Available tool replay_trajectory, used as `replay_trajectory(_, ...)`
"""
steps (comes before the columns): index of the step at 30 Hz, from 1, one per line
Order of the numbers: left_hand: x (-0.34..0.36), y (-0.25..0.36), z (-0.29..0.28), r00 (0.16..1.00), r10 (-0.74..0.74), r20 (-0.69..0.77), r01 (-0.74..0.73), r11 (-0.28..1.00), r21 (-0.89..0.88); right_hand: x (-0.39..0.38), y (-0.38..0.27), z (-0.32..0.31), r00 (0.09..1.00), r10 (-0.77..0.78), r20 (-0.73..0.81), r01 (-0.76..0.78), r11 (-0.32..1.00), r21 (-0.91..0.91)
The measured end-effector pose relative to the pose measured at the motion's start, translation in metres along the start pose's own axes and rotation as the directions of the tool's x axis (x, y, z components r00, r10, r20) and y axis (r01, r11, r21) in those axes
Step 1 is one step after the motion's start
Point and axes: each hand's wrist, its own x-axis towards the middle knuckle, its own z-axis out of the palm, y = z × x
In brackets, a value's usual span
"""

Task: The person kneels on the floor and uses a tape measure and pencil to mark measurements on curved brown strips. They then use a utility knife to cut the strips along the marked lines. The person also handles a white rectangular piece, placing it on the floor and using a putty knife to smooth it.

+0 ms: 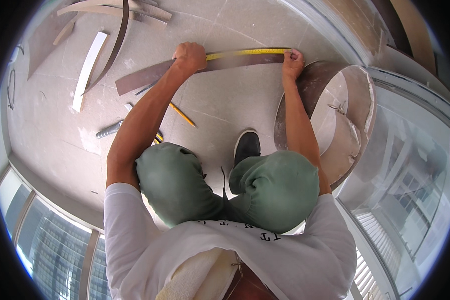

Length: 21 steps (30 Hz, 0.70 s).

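A yellow tape measure blade (250, 52) stretches across a long brown strip (142, 76) lying on the floor. My left hand (190, 56) is closed in a fist around the tape's left end; the tape's case is hidden in it. At the strip's right end, my right hand (293, 64) pinches the end of the blade between thumb and fingers. The blade lies along the strip's far edge, and part of it near the left hand is blurred. Nearer to me, a yellow pencil (183, 115) lies on the floor beside my left forearm.
A grey-handled tool (110, 130) lies left of my left forearm. White (90, 72) and dark curved strips (116, 52) lie at the far left, with more strips (120, 10) behind. A large rolled brown sheet (325, 80) stands right, beside a glass panel (400, 165).
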Motion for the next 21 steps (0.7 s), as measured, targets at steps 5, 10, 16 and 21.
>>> replay_trajectory(5,0.000,0.001,-0.004,0.998,-0.026,0.051,0.027,0.999,-0.024,-0.003,-0.003,0.001,1.000,0.007,0.005,-0.007,0.999,0.046)
replay_trajectory(10,0.002,0.000,-0.007,0.997,-0.033,0.075,0.037,0.997,-0.063,0.001,-0.001,-0.001,0.999,0.035,0.025,-0.037,0.997,0.064)
replay_trajectory(16,0.007,0.004,-0.010,0.995,-0.019,0.097,0.024,0.998,-0.051,0.001,-0.035,-0.020,0.990,-0.038,-0.137,0.044,0.998,0.040)
replay_trajectory(21,0.006,-0.008,0.003,0.996,-0.056,0.063,0.060,0.997,-0.055,0.007,-0.226,-0.117,0.935,-0.300,0.188,0.143,0.806,0.575)
